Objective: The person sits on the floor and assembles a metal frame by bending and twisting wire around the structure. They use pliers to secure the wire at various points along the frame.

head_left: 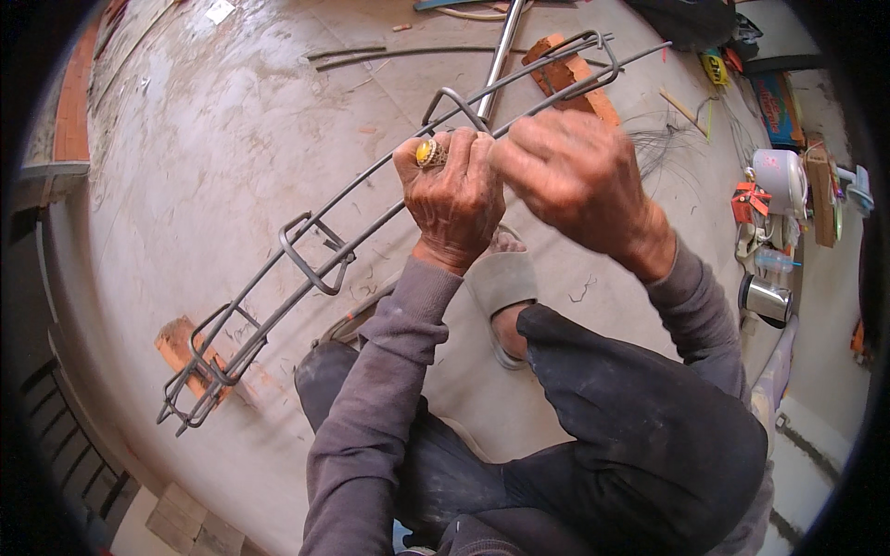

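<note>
A long narrow cage of dark steel rods with bent stirrups [380, 224] runs diagonally before me, from lower left to upper right. One orange brick [173, 345] supports its near-left end and another brick [554, 74] lies under the far-right end. My left hand [454, 199], wearing a ring with a yellow stone, is closed at the cage's rods just below a stirrup [432, 109]. Right beside it, my right hand [575, 176] is curled into a fist and slightly blurred. The fingers hide whatever either hand grips.
A shiny metal tube [506, 46] reaches the cage beyond my hands. Loose bars [399, 53] lie on the floor farther off. Thin wires [656, 146] and a stick [684, 112] lie at right, near a pale pot [777, 181] and a metal container [769, 298]. My sandalled foot [502, 280] is below the cage.
</note>
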A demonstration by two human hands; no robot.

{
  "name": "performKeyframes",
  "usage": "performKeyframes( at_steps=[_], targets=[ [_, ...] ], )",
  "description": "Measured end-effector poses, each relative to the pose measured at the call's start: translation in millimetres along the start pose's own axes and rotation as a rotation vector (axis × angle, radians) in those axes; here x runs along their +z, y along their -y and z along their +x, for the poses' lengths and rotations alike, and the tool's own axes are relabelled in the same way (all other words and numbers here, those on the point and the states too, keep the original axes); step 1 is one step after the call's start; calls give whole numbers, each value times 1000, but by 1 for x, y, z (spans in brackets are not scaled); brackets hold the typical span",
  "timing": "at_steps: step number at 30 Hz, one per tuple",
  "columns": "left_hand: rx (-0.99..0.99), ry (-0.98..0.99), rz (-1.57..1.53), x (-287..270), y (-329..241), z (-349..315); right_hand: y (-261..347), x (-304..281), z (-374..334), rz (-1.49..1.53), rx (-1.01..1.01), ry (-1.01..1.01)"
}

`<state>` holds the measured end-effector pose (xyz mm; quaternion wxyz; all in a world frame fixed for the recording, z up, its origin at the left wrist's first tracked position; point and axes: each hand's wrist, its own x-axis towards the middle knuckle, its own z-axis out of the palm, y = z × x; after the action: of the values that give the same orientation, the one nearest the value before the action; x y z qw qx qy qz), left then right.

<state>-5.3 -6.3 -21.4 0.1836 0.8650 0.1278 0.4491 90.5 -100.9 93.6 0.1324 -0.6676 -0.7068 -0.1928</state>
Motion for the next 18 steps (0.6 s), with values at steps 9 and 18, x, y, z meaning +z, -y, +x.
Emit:
performKeyframes(
  at_steps=[9, 18],
  targets=[
    [-127, 12, 8, 2, -6, 8, -43, 17, 11, -71, -3, -73],
    [-181, 81, -3, 0, -8, 12, -66, 42, 3, -221, 95, 10]
  ],
)
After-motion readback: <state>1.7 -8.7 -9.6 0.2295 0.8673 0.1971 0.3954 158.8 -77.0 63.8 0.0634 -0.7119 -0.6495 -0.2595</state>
